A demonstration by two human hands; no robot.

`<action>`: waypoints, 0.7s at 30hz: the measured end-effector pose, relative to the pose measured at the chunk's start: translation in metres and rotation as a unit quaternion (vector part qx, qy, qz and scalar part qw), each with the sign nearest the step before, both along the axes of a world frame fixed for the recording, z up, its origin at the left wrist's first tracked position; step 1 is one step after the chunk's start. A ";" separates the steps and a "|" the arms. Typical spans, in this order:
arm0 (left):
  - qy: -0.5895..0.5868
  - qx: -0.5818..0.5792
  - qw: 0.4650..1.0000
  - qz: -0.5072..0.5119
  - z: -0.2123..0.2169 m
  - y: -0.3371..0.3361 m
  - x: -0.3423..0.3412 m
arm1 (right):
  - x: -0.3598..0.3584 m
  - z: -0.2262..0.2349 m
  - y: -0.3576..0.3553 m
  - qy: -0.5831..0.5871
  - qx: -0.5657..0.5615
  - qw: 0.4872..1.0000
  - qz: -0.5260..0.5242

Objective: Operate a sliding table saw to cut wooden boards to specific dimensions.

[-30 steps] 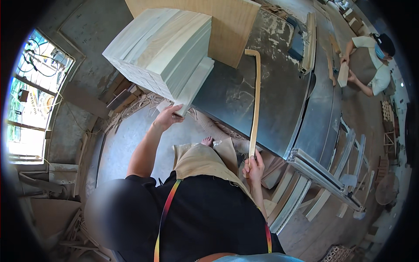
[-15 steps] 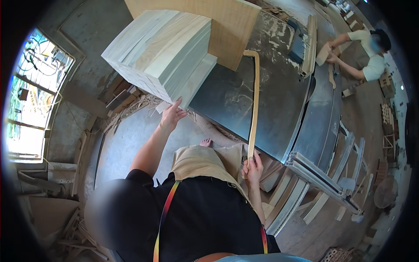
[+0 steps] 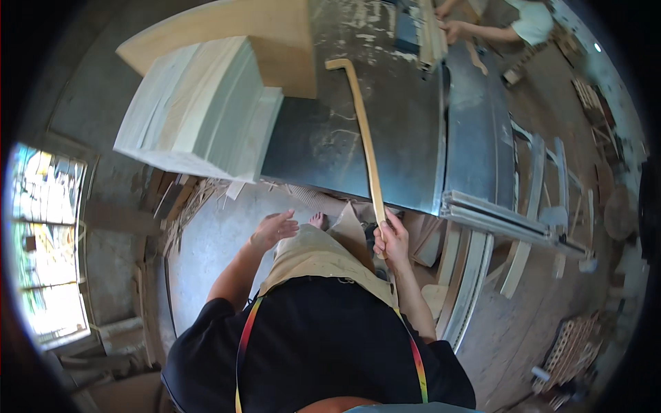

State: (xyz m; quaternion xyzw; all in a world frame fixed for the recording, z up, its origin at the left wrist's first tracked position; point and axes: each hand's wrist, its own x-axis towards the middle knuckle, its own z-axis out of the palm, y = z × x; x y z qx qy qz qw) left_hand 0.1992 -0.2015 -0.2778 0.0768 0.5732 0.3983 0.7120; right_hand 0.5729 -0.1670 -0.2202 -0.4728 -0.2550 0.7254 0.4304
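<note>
Across the dark metal desk [image 3: 358, 138] your long wooden stick [image 3: 365, 144] lies lengthwise, hooked end far, near end clamped in your right hand [image 3: 391, 237] at the desk's edge. Your left hand [image 3: 274, 229], fingers spread and holding nothing, hovers below the stacked pale boards [image 3: 200, 110].

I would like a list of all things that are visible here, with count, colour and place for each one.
wooden stick: one, light brown, long with a hooked far end, lying across the table, near end in the right hand
metal table: one, dark grey, centre
stack of boards: one, pale, on the table's left end
large wooden panel: one, tan, behind the stack
wood scraps: several, brown, on the floor under the stack
window: one, bright, far left
other person: one, light top, upper right
left hand: open, empty, above the floor
right hand: closed on the stick
</note>
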 end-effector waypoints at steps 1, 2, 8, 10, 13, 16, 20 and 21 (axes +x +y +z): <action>-0.009 0.000 1.000 -0.014 -0.001 -0.001 0.005 | 0.003 0.002 0.000 -0.008 0.000 1.000 -0.019; -0.005 -0.017 1.000 -0.020 -0.001 -0.001 0.008 | 0.006 0.005 0.000 -0.002 -0.003 1.000 -0.020; 0.031 -0.021 0.997 -0.064 -0.001 0.006 0.013 | 0.009 0.012 0.009 0.016 -0.006 1.000 -0.018; 0.057 -0.030 0.996 -0.063 -0.004 0.009 0.013 | 0.006 0.014 0.017 0.012 -0.015 0.999 -0.025; 0.050 -0.024 0.996 -0.069 -0.010 0.010 0.012 | -0.001 0.016 0.035 -0.035 0.023 0.999 -0.014; 0.050 -0.016 0.996 -0.070 -0.014 0.010 0.010 | -0.014 0.015 0.063 -0.079 0.059 0.995 -0.008; 0.051 -0.035 0.996 -0.058 -0.015 0.007 0.006 | -0.030 0.005 0.102 -0.300 0.122 0.945 0.053; 0.043 -0.019 0.997 -0.064 -0.014 0.007 0.005 | -0.035 0.001 0.111 -0.314 0.141 0.938 0.046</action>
